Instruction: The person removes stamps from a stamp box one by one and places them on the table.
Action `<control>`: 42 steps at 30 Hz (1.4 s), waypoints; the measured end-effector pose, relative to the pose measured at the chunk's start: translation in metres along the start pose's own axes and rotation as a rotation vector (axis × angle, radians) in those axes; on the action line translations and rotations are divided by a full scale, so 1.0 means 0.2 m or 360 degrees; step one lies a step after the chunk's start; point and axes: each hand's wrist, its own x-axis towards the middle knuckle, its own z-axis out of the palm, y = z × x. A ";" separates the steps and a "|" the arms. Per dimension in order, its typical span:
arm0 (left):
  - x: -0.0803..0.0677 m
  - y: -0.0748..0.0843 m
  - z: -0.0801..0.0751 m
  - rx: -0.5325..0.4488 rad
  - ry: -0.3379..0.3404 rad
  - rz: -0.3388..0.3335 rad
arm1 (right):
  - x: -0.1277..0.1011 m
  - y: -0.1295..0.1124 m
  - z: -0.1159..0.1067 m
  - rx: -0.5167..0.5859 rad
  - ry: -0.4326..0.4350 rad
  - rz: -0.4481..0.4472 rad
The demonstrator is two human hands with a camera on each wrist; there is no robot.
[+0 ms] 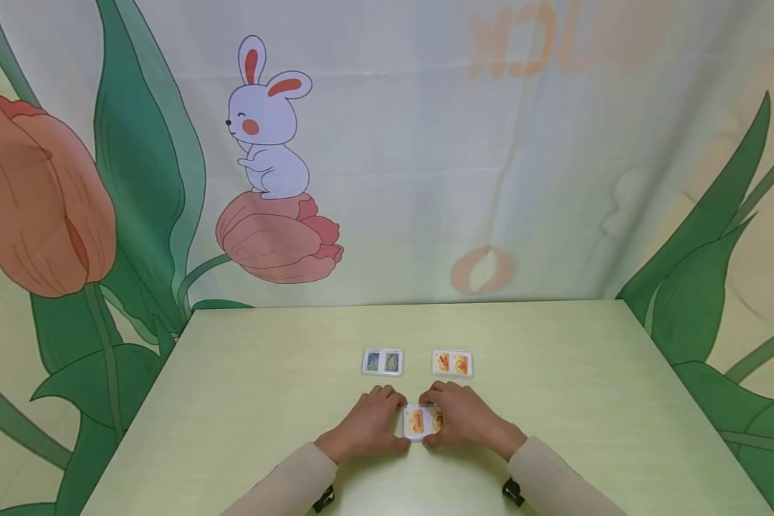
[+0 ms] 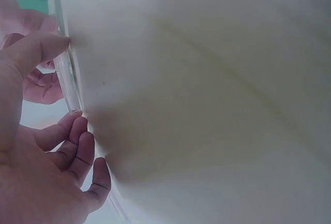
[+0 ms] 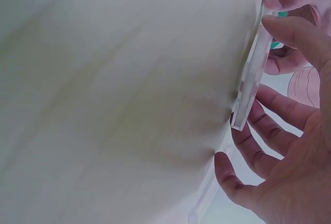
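On pale table (image 1: 245, 387), between both hands: clear-edged case (image 1: 416, 421) bearing orange pictures. Left hand (image 1: 370, 426) pinches case at left end, thumb on near side, fingers on far. Right hand (image 1: 463, 419) grips right end likewise, partly covering picture. Beyond hands, apart: blue-green picture case (image 1: 383, 362), left; second orange picture case (image 1: 452, 363), right.

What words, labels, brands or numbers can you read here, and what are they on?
No text reads clearly.
Orange lettering on the backdrop: too faint and blurred to read.
Near card, far left card, far right card: any print is too small to read.
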 end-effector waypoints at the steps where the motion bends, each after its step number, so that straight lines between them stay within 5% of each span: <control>1: 0.00 0.00 0.00 0.0002 -0.0001 -0.0002 | 0.00 0.00 0.00 0.0000 -0.0001 0.0001; 42: 0.00 -0.01 0.01 0.0024 -0.0021 -0.0011 | -0.03 0.03 -0.01 0.0054 0.0090 -0.0025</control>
